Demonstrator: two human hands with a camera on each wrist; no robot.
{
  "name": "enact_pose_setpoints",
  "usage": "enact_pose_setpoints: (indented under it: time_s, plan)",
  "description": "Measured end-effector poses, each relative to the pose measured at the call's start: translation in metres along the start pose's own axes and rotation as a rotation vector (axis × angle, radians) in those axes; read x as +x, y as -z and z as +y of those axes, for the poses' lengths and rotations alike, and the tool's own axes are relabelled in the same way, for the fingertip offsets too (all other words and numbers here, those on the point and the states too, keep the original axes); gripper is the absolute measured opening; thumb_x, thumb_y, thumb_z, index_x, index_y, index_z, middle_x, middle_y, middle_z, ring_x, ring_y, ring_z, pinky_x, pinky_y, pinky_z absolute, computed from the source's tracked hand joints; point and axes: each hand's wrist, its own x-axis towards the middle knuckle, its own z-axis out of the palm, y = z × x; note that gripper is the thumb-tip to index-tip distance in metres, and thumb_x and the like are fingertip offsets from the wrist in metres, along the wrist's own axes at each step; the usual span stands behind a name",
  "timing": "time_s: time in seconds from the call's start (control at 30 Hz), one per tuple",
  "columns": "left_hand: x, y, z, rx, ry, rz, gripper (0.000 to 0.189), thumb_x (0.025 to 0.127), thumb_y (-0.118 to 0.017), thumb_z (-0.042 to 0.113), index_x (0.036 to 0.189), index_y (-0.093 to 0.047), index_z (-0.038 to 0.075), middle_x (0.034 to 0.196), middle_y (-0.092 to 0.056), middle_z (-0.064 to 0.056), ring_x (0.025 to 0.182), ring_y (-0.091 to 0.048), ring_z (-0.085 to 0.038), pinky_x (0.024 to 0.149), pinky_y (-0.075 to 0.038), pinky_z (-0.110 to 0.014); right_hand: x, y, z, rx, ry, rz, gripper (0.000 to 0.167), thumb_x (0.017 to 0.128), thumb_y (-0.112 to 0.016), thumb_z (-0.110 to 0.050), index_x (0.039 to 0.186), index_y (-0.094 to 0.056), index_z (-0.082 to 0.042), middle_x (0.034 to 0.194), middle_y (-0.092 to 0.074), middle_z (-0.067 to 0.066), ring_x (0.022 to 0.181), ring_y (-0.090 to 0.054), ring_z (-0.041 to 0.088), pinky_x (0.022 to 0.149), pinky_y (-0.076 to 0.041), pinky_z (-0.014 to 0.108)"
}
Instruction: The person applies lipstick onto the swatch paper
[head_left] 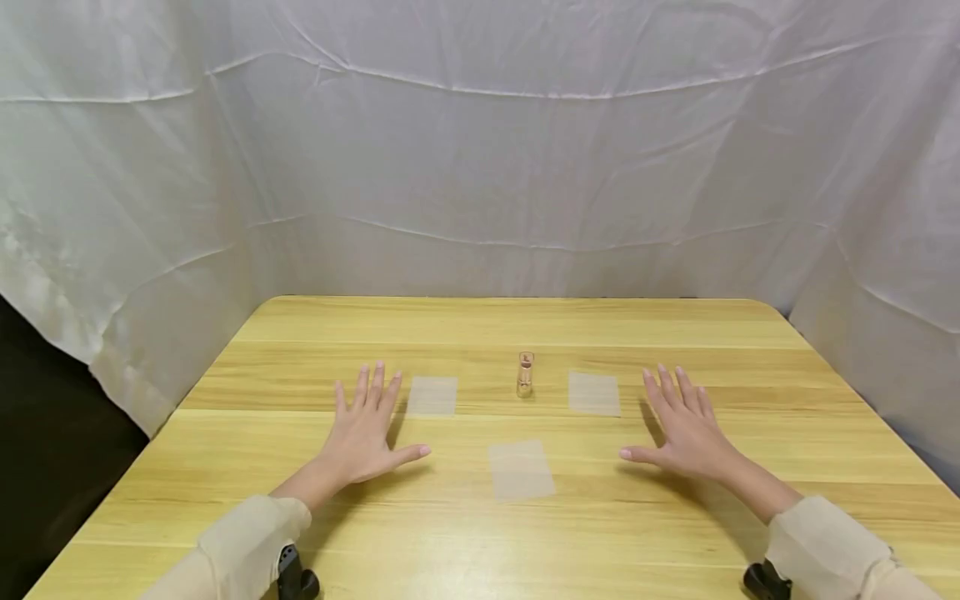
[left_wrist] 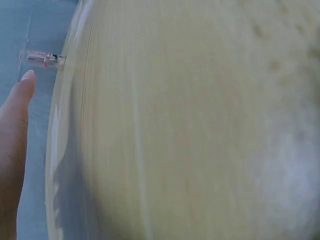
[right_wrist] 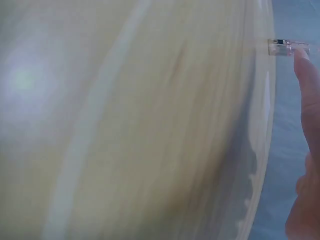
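My left hand (head_left: 366,439) is held over the left half of the table, palm down with its fingers spread and nothing in it. Mirroring it on the right side, my right hand (head_left: 688,437) also has spread fingers and holds nothing. Between and beyond them a small clear tube-like container (head_left: 525,375) with a pinkish tint stands upright on the tabletop. In the left wrist view the container (left_wrist: 45,59) shows past my thumb. My right thumb overlaps the same container (right_wrist: 280,47) in the right wrist view, though the hand is well apart from it.
Three whitish translucent squares lie flat on the wooden table (head_left: 300,325): a left one (head_left: 432,396) close to my left hand, a right one (head_left: 594,393), and a nearer one (head_left: 521,470) in the middle. White cloth (head_left: 480,167) hangs behind and at the sides.
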Motion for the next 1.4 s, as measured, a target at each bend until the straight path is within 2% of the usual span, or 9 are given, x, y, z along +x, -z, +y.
enact_pose_setpoints:
  time_s: [0.3, 0.47, 0.7, 1.13, 1.4]
  plan:
    - [0.011, -0.001, 0.011, -0.061, -0.053, 0.035, 0.107, 0.076, -0.053, 0.07, 0.148, -0.012, 0.004, 0.155, -0.004, -0.019, 0.142, -0.007, -0.04, 0.112, -0.01, -0.061, 0.012, 0.003, -0.01, 0.076, 0.051, 0.048, 0.112, 0.072, -0.072, -0.053, 0.147, -0.01, 0.003, 0.151, -0.006, 0.032, 0.14, 0.004, 0.044, 0.108, -0.004, 0.066]
    - [0.015, 0.002, 0.018, -0.088, -0.066, 0.023, 0.106, 0.076, -0.053, 0.069, 0.148, -0.013, 0.003, 0.155, -0.003, -0.018, 0.142, -0.008, -0.04, 0.113, -0.011, -0.059, 0.021, 0.004, -0.017, 0.113, 0.076, 0.063, 0.111, 0.072, -0.074, -0.05, 0.146, -0.012, 0.004, 0.151, -0.007, 0.031, 0.139, -0.002, 0.047, 0.107, -0.009, 0.068]
    - [0.023, 0.0, 0.028, -0.141, -0.067, 0.012, 0.104, 0.077, -0.052, 0.069, 0.148, -0.013, 0.003, 0.155, -0.005, -0.017, 0.142, -0.011, -0.038, 0.114, -0.013, -0.056, 0.034, 0.006, -0.025, 0.187, 0.102, 0.099, 0.107, 0.072, -0.077, -0.041, 0.145, -0.015, 0.006, 0.151, -0.01, 0.03, 0.138, -0.008, 0.048, 0.104, -0.016, 0.069]
    - [0.042, -0.011, 0.049, -0.302, -0.091, 0.015, 0.098, 0.078, -0.062, 0.059, 0.146, -0.022, 0.0, 0.152, -0.02, -0.021, 0.14, -0.02, -0.039, 0.113, -0.018, -0.056, 0.054, 0.007, -0.042, 0.262, 0.114, 0.144, 0.095, 0.077, -0.075, -0.033, 0.145, -0.019, 0.003, 0.151, -0.018, 0.025, 0.137, -0.017, 0.045, 0.108, -0.019, 0.063]
    - [0.058, -0.015, 0.063, -0.438, -0.058, -0.006, 0.094, 0.078, -0.065, 0.053, 0.146, -0.024, 0.003, 0.152, -0.023, -0.017, 0.14, -0.022, -0.036, 0.112, -0.021, -0.056, 0.065, 0.006, -0.053, 0.279, 0.133, 0.201, 0.086, 0.077, -0.075, -0.027, 0.142, -0.029, 0.005, 0.147, -0.029, 0.026, 0.134, -0.029, 0.043, 0.108, -0.027, 0.058]
